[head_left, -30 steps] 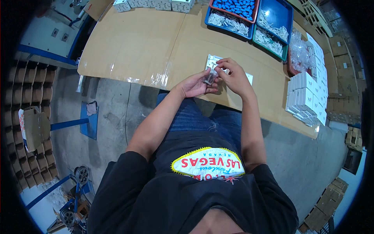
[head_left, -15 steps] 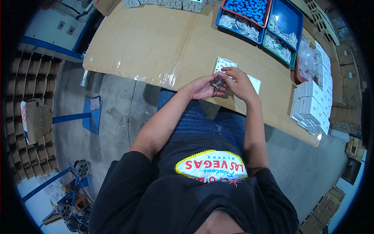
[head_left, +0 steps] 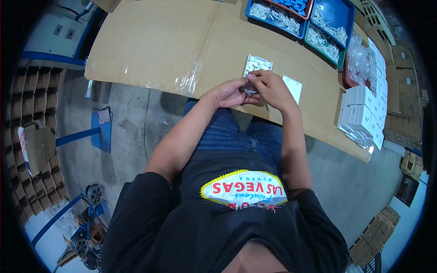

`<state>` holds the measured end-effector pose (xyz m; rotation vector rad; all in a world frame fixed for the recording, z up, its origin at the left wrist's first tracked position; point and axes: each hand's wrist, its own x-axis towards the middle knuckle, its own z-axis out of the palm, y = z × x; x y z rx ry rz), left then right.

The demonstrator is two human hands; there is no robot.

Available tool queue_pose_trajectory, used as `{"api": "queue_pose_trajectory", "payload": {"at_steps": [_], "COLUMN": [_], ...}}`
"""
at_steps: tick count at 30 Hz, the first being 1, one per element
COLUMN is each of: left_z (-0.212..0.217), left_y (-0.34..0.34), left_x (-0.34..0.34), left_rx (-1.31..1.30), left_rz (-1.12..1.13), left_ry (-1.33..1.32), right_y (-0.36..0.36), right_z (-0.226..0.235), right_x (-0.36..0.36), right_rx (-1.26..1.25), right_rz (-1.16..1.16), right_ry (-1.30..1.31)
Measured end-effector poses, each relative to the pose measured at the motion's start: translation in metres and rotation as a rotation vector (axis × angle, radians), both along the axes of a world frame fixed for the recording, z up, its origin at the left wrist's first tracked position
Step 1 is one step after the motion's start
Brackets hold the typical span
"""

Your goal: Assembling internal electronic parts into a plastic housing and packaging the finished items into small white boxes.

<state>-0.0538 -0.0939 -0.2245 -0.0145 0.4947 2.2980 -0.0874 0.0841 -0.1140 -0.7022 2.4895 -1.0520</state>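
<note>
Over the near edge of the cardboard-covered table point(head_left: 159, 45), the left hand point(head_left: 229, 94) cups a small translucent packet point(head_left: 249, 90), partly hidden by fingers. The right hand point(head_left: 272, 91) bends its fingertips to the packet; whether they pinch it, I cannot tell. Just beyond lies a shallow white box point(head_left: 259, 63); right of it, a flat white panel point(head_left: 292, 88).

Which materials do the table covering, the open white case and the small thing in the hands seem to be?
Table covering: likely cardboard, matte brown, with a fold-like line and glossy tape.
White case: probably moulded plastic, smooth, with raised shapes inside.
Small thing: perhaps clear plastic film, from greyish glints; too small to be sure.
</note>
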Motion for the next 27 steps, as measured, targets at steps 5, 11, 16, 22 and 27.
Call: {"api": "queue_pose_trajectory", "payload": {"at_steps": [5, 11, 16, 22, 27], "left_z": [0.0, 0.016, 0.021, 0.024, 0.026], "left_y": [0.0, 0.0, -0.004, -0.002, -0.001], "left_x": [-0.005, 0.0, -0.001, -0.005, -0.006], "left_rx": [0.123, 0.046, 0.06, 0.047, 0.053], "left_rz": [-0.039, -0.019, -0.05, -0.074, -0.097], "left_ry": [-0.019, -0.025, -0.06, -0.045, -0.093], "right_y": [0.007, 0.013, 0.037, 0.053, 0.034], "right_z": [-0.005, 0.0, -0.01, -0.028, -0.032], "right_x": [-0.002, -0.013, -0.09, -0.21, -0.253], "right_rx": [-0.195, -0.243, -0.289, -0.017, 0.287], "right_rz": [-0.064, -0.102, -0.411, -0.518, -0.21], "right_ry": [-0.133, -0.231, -0.026, 0.395, 0.616]}}
